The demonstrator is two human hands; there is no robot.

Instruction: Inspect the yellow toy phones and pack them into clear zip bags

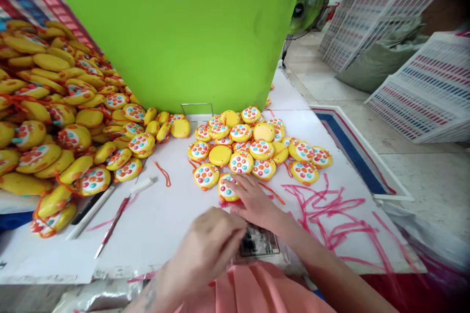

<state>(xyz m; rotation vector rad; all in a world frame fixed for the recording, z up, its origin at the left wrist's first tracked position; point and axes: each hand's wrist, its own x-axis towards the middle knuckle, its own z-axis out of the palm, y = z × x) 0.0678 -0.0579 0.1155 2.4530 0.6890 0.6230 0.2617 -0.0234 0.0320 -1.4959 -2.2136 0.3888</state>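
My right hand [255, 203] reaches in from the lower right, its fingers stretched over the right edge of a yellow animal-shaped toy [226, 188]. The toy lies on the white tabletop [154, 234], its white face with coloured dots upward. Just left and nearer, my left hand [213, 237] is raised with curled fingers, blurred by motion; what it may hold is hidden. Under my hands lies a dark printed piece in clear plastic [259, 242]. Beyond them is a loose cluster of similar toys [240, 162], some showing plain yellow backs [220, 155].
A large heap of the same toys [51, 93] fills the left side. A green panel [191, 34] stands upright at the back. A craft knife [113, 225], a white marker [90, 212] and an orange cord [163, 173] lie leftward. Pink marks [330, 220] streak the right. White crates [429, 88] stand beyond.
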